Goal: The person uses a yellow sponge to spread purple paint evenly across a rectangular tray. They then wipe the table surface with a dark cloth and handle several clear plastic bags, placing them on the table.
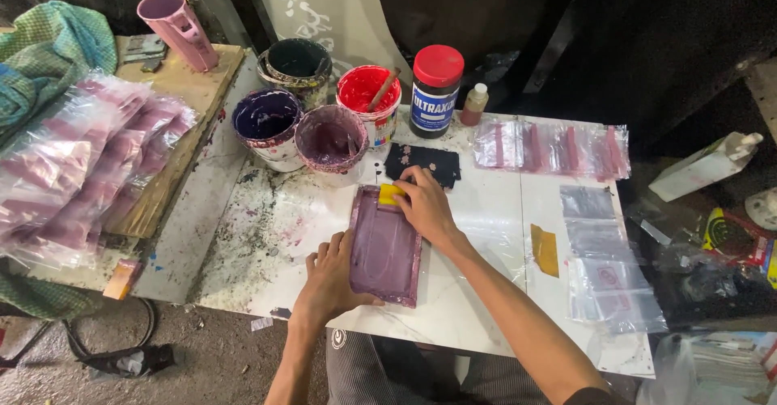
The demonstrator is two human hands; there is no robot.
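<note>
Frame: small purple-stained printing frame [386, 247] lying flat on the white surface [477, 292], near its centre.
Left hand: left hand [330, 279] pressed on the frame's 8 o'clock edge, fingers spread, steadying it.
Right hand: right hand [425, 203] at the frame's 12 o'clock end, closed on a yellow squeegee [391, 194].
Paint pots: purple pot [332, 142], dark violet pot [267, 126] and red pot [368, 101] at 11 to 12 o'clock of the frame.
Printed bags: clear plastic bags [603, 284] laid at 3 o'clock.

Paint tubs [330, 142], dark jar [435, 91], stacked plastic bags [77, 162] on white table [486, 235].
</note>
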